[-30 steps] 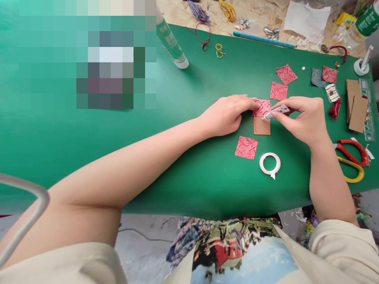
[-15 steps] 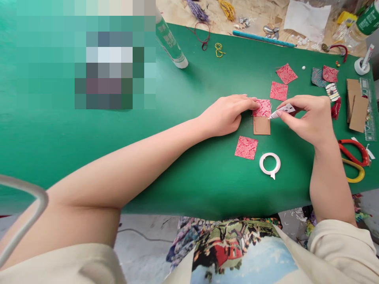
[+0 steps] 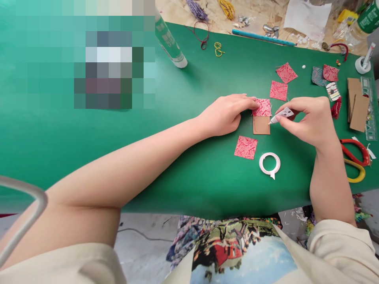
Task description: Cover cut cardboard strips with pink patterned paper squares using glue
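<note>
My left hand (image 3: 226, 114) rests on the green mat, its index fingertip pressing on a red patterned fabric square (image 3: 262, 107). The thumb is apart from that finger, and the other fingers are partly curled. Just below the fabric lies a bare brown cardboard square (image 3: 261, 125). Pinched in my right hand (image 3: 310, 118) is a small white tube (image 3: 284, 114), its nozzle at the cardboard's right edge. Another red square (image 3: 246, 147) lies below left, and two more, one upper (image 3: 286, 73) and one lower (image 3: 278, 90), lie above.
A white tape roll (image 3: 269, 163) lies near my hands. Scissors (image 3: 355, 157), cardboard strips (image 3: 359, 108) and a clear ruler (image 3: 368, 114) are at the right. A green and white bottle (image 3: 171, 43) stands at the back, left of a blue pencil (image 3: 263, 37).
The tube's nozzle has moved slightly down along the right edge of the cardboard with my right hand. My left hand stays on the fabric.
</note>
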The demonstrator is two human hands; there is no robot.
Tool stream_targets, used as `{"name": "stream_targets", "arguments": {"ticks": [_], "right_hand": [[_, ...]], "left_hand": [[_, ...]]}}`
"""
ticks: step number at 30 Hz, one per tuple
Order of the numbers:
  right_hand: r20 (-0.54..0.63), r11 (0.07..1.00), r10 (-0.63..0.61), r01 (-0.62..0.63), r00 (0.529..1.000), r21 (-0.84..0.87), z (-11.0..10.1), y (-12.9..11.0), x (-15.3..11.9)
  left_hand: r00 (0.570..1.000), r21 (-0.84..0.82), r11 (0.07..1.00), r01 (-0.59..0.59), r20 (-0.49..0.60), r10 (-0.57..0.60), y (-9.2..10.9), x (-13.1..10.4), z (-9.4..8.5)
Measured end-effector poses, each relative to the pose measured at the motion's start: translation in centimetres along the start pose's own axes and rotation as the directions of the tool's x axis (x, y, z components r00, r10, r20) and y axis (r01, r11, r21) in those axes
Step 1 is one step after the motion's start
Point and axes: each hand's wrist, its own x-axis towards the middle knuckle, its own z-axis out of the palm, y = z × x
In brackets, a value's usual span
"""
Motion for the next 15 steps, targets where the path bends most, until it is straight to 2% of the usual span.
{"name": "stream_targets", "arguments": {"ticks": [11,15], "right_hand": [[0.088,0.998,-0.054,0.056,0.995,-0.019,-0.33,-0.11,0.04],[0.026,1.000,-0.022,0.022,0.999,-0.005,-0.20,-0.11,0.09]], "left_hand": [[1.000,0.025,1.000,0.001,0.015,-0.001,0.07,0.04,-0.09],[0.999,0.032,0.999,0.000,0.033,-0.001,0.21,0.08,-0.29]]}}
